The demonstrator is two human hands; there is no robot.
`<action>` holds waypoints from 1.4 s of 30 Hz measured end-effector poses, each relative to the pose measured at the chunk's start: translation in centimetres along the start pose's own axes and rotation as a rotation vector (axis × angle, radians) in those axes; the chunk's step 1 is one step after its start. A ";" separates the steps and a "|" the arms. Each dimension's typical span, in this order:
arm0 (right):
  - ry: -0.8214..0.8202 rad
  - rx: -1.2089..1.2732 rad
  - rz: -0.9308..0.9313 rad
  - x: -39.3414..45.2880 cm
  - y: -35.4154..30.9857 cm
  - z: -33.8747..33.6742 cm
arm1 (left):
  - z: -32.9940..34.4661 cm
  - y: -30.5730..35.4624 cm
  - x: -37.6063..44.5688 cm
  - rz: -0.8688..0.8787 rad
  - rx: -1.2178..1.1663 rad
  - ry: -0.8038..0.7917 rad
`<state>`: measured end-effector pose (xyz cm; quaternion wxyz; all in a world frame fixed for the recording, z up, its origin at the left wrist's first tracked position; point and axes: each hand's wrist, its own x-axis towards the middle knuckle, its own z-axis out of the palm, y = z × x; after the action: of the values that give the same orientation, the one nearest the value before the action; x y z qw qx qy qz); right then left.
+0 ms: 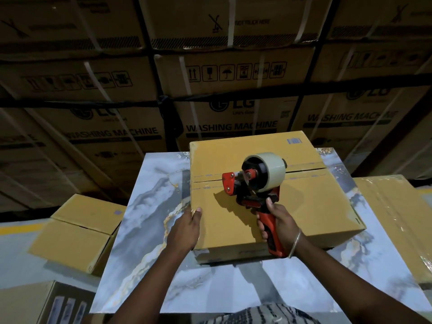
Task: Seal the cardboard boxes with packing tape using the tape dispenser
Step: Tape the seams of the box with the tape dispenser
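- A cardboard box sits on a marble-patterned table, its centre seam running from 9 to 3 o'clock.
- The right hand curls its fingers around the red handle of a tape dispenser, whose head rests on the seam at 12 o'clock from the knuckles.
- The left hand lies against the box's 8 o'clock corner, fingers loosely bent, thumb on top.

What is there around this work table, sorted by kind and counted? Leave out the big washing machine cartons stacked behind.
Plain cardboard boxes: 3, one on the table, one lower left, one at right
Printed carton at bottom left: 1
Tape dispenser: 1
Marble-patterned table: 1
Total: 6
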<state>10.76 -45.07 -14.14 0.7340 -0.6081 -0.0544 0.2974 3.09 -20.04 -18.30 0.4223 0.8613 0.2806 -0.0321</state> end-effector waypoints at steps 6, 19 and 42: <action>-0.007 -0.047 -0.043 0.0 -0.2 0.3 | -0.7 1.1 -0.3 -0.009 0.226 0.186; -0.082 -0.206 -0.109 0.5 -6.2 -8.1 | 1.8 18.9 4.0 -0.416 -0.985 -0.550; 0.088 -0.012 0.012 1.0 -7.9 -19.3 | 13.0 28.9 11.4 -0.290 -0.445 -0.548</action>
<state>23.04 -61.87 -12.02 0.7302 -0.6254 -0.0203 0.2743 29.74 -38.53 -9.45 0.6495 0.6593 0.2764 -0.2588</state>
